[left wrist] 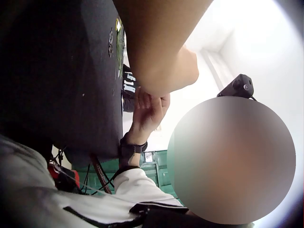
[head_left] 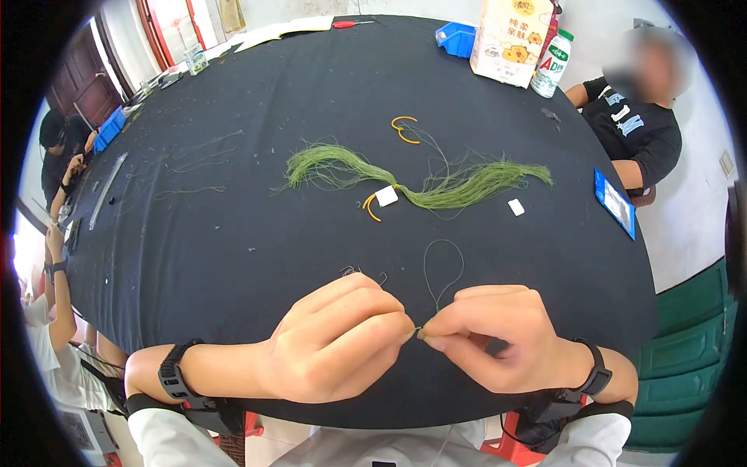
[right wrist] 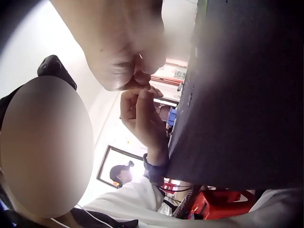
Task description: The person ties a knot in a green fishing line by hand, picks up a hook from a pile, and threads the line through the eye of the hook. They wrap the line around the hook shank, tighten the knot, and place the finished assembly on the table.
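Observation:
Above the table's near edge, my left hand (head_left: 338,338) and right hand (head_left: 498,338) meet at the fingertips, pinching a thin line (head_left: 426,278) between them. The line rises from the right fingertips into a narrow loop. Small dark hooks (head_left: 383,278) lie just beyond the left hand. Farther out rests a bundle of green strands (head_left: 475,187), gathered at its middle beside a white tag (head_left: 386,196). In the left wrist view the right hand (left wrist: 149,111) shows beyond the blurred left; the right wrist view shows the left hand (right wrist: 145,116). What sits between the fingertips is mostly hidden.
Two yellow rings (head_left: 400,129) (head_left: 369,207) and a white card (head_left: 517,207) lie around the bundle. Loose strands (head_left: 191,191) are at left. A tissue pack (head_left: 510,43), bottle (head_left: 552,66) and blue tray (head_left: 457,39) stand at the back. People sit at both sides.

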The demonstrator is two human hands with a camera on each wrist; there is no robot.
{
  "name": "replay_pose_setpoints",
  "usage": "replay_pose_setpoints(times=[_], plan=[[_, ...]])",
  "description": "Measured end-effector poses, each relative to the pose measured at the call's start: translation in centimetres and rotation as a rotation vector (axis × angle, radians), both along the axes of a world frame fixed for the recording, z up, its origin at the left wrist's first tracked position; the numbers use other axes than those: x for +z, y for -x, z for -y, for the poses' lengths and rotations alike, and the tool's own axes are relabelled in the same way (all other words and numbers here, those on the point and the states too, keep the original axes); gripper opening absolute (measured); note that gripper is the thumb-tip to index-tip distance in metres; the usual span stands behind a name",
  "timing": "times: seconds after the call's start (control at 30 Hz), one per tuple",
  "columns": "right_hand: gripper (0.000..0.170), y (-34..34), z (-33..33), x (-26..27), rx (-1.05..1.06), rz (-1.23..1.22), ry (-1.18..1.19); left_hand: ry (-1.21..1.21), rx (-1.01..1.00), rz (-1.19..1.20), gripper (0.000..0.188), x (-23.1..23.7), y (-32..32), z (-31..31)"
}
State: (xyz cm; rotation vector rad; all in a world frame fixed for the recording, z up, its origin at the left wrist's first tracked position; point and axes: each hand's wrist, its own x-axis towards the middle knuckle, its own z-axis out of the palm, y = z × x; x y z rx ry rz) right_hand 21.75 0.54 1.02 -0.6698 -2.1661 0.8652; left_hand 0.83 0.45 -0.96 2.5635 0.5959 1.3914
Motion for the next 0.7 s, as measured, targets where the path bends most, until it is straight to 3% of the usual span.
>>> replay_pose_setpoints(times=[0.47,0.7], plan=[[0.014,-0.43,-0.36,0.08,0.064,0.005,0.428,0.123,-0.046,0.051,0.026,0.13,-0.17,0.02],[0.016,-0.34,-0.4,-0.41,0.051,-0.027,0.248,0.174,-0.052,0.036,0.022,0.27,-0.11,0.19]])
